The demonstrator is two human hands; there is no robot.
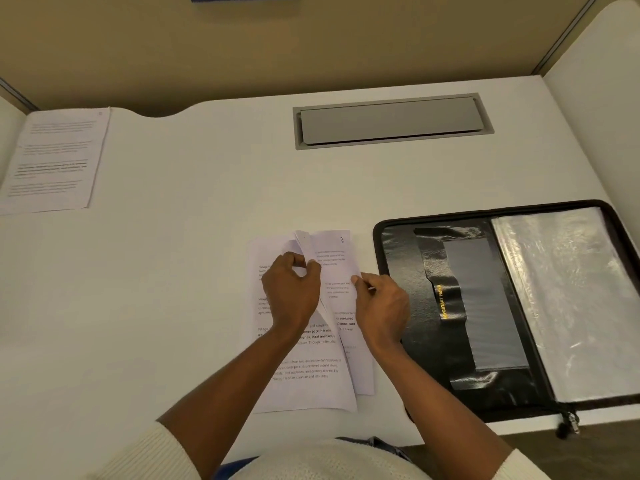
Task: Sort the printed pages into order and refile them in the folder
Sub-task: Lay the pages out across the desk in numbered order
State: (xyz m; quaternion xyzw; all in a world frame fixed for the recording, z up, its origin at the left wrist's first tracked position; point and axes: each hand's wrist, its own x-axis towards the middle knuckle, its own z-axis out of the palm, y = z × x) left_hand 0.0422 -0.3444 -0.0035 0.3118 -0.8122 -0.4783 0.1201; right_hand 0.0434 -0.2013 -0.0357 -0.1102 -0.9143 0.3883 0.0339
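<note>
The desk (207,271) is plain white. The pages (304,386) are white with black print, some lines bold, like the lone sheet (52,161) at far left. The folder (398,271) is glossy black with yellow lettering (440,301) and clear, shiny plastic pockets (561,299). The hatch (391,121) is grey, the partition (277,46) beige, and the ribbed sleeve (145,455) cream.
</note>
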